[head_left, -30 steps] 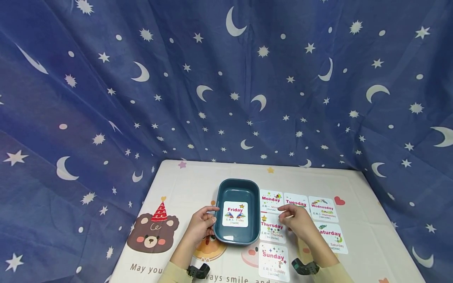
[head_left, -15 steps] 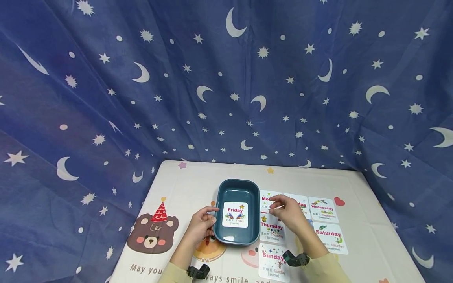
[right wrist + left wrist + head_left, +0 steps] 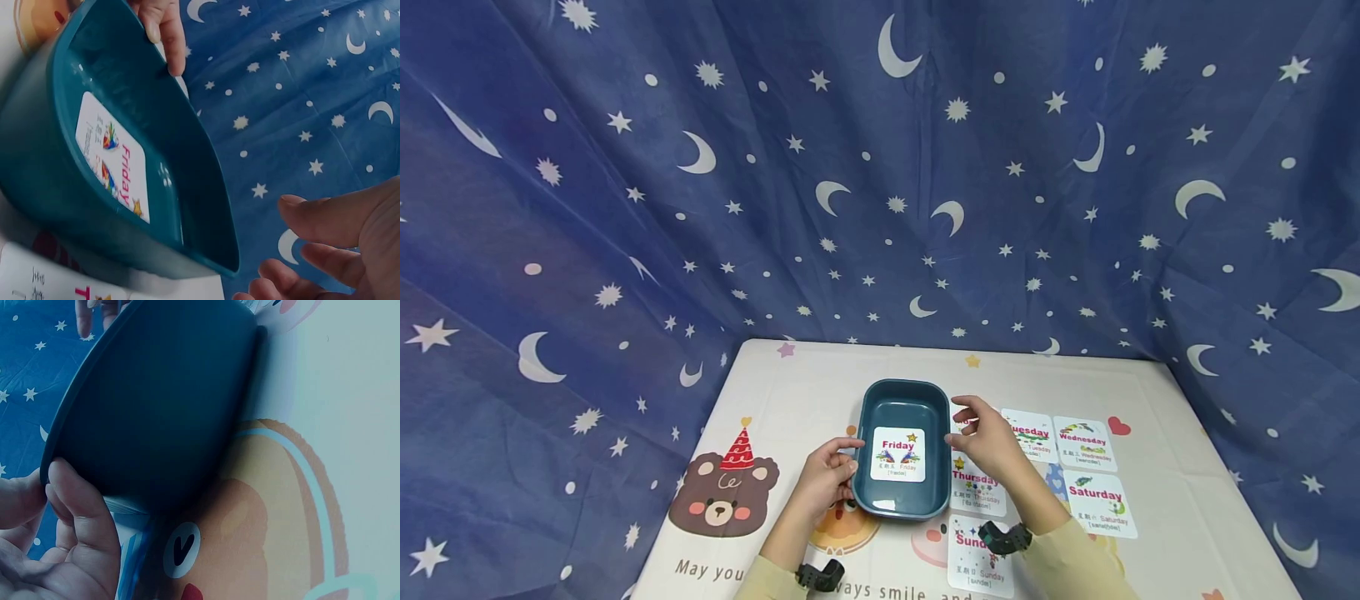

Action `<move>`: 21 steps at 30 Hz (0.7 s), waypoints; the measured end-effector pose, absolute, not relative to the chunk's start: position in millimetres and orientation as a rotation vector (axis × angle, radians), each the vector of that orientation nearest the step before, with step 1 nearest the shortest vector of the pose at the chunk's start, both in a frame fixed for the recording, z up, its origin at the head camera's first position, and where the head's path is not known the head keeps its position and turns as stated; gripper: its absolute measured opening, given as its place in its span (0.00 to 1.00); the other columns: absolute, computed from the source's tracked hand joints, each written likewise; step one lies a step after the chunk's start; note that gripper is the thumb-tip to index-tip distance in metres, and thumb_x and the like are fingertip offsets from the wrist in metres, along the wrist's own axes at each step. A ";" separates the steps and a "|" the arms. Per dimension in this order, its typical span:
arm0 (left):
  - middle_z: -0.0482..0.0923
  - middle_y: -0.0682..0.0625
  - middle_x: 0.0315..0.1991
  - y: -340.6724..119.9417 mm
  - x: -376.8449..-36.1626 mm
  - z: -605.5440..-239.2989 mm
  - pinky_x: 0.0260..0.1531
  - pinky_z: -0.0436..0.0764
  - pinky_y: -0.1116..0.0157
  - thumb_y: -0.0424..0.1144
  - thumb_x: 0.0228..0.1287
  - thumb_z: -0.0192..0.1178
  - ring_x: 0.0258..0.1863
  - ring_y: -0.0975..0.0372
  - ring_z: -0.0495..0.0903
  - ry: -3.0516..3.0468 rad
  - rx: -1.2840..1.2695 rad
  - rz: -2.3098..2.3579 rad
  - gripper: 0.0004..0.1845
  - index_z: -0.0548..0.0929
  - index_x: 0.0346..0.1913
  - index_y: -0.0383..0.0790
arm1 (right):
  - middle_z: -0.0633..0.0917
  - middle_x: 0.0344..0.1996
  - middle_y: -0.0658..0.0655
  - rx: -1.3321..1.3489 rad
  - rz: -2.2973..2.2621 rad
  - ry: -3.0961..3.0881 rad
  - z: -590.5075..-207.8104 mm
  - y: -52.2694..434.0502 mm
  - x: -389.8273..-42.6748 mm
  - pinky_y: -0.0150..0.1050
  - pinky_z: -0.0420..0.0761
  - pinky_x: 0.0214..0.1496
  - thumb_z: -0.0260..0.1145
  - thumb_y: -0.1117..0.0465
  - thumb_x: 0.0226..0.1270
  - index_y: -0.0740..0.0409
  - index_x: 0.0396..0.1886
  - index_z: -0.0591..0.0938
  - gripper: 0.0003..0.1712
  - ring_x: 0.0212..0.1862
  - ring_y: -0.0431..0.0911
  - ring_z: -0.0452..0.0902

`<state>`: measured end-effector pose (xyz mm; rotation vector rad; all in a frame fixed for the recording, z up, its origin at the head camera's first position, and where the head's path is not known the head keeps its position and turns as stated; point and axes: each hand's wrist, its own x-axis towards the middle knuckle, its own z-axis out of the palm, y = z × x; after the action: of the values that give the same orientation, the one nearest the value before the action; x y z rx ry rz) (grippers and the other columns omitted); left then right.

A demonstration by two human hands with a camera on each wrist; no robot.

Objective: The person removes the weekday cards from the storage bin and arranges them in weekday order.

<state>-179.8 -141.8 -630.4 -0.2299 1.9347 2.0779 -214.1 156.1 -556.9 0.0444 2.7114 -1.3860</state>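
Note:
A dark teal plastic bin [image 3: 901,500] stands on the table, and a white card printed "Friday" [image 3: 898,455] lies flat inside it. My left hand [image 3: 826,479] pinches the bin's left rim; in the left wrist view the thumb and fingers [image 3: 84,506] are on either side of that rim. At the opposite side is my right hand [image 3: 988,437], its fingers loosely bent and holding nothing. The right wrist view shows a gap between its thumb [image 3: 325,215] and the bin. This hand covers most of the "Monday" card [image 3: 961,413] and part of the "Thursday" card [image 3: 976,492].
Right of the bin lie the cards "Tuesday" [image 3: 1028,435], "Wednesday" [image 3: 1086,443], "Saturday" [image 3: 1101,505] and "Sunday" [image 3: 979,575], the last partly under the right wrist's black band [image 3: 1003,538]. A printed cloth [image 3: 805,375] covers the table. Behind hangs a blue starry curtain [image 3: 880,275].
My right hand has moved left and slightly away from me, from over the cards to the bin's right rim, uncovering "Tuesday" and "Saturday". The left hand and bin have stayed put.

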 end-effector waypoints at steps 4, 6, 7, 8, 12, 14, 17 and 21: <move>0.77 0.50 0.32 -142.6 -179.7 -630.1 0.22 0.82 0.69 0.24 0.75 0.59 0.23 0.63 0.75 1.933 -0.236 2.075 0.21 0.82 0.67 0.38 | 0.85 0.57 0.61 0.041 -1.372 2.720 -558.9 146.1 -218.8 0.37 0.83 0.43 0.80 0.66 0.61 0.52 0.77 0.74 0.44 0.50 0.51 0.79; 0.77 0.50 0.32 -143.0 -179.6 -629.9 0.22 0.82 0.69 0.24 0.75 0.59 0.23 0.63 0.75 1.937 -0.229 2.077 0.21 0.82 0.67 0.37 | 0.85 0.59 0.62 0.019 -1.355 2.729 -559.2 140.9 -221.0 0.39 0.83 0.44 0.81 0.65 0.61 0.51 0.79 0.72 0.46 0.53 0.53 0.79; 0.77 0.50 0.32 -143.1 -179.5 -629.6 0.22 0.81 0.69 0.24 0.75 0.59 0.22 0.63 0.75 1.933 -0.229 2.082 0.21 0.81 0.67 0.37 | 0.85 0.60 0.62 0.003 -1.350 2.729 -559.2 138.3 -221.8 0.41 0.83 0.45 0.81 0.64 0.61 0.51 0.80 0.71 0.48 0.54 0.54 0.79; 0.77 0.50 0.31 -143.2 -179.6 -629.5 0.22 0.81 0.69 0.24 0.75 0.58 0.22 0.63 0.75 1.929 -0.230 2.086 0.21 0.81 0.67 0.37 | 0.84 0.60 0.62 -0.012 -1.341 2.733 -559.0 135.6 -222.4 0.42 0.84 0.46 0.81 0.64 0.61 0.51 0.81 0.70 0.49 0.55 0.54 0.79; 0.76 0.51 0.31 -143.1 -179.4 -628.9 0.21 0.80 0.69 0.24 0.75 0.59 0.23 0.63 0.75 1.915 -0.235 2.093 0.21 0.81 0.68 0.36 | 0.83 0.62 0.62 -0.081 -1.319 2.755 -558.8 125.9 -224.3 0.50 0.87 0.52 0.83 0.64 0.58 0.52 0.85 0.63 0.57 0.58 0.55 0.79; 0.76 0.51 0.31 -142.9 -179.0 -629.1 0.21 0.81 0.69 0.24 0.75 0.59 0.23 0.63 0.75 1.914 -0.230 2.092 0.21 0.80 0.68 0.35 | 0.82 0.63 0.61 -0.101 -1.315 2.764 -558.6 121.3 -224.6 0.53 0.86 0.56 0.84 0.64 0.57 0.51 0.86 0.60 0.61 0.59 0.55 0.80; 0.76 0.51 0.31 -142.8 -178.4 -628.7 0.22 0.81 0.69 0.25 0.75 0.59 0.23 0.63 0.75 1.921 -0.215 2.090 0.21 0.80 0.68 0.35 | 0.80 0.65 0.64 -0.145 -1.300 2.776 -559.4 115.1 -225.2 0.59 0.85 0.63 0.85 0.63 0.55 0.52 0.86 0.59 0.63 0.63 0.60 0.80; 0.76 0.51 0.31 -142.9 -178.8 -628.3 0.22 0.81 0.69 0.25 0.75 0.59 0.23 0.63 0.75 1.920 -0.222 2.090 0.21 0.81 0.68 0.36 | 0.77 0.70 0.69 -0.214 -1.235 2.801 -561.9 107.7 -226.0 0.66 0.81 0.68 0.87 0.61 0.54 0.53 0.87 0.58 0.65 0.69 0.65 0.78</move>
<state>-178.8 -142.9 -628.3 -0.2219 1.9204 2.0899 -226.0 107.7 -561.9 -0.2137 2.8008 -1.2345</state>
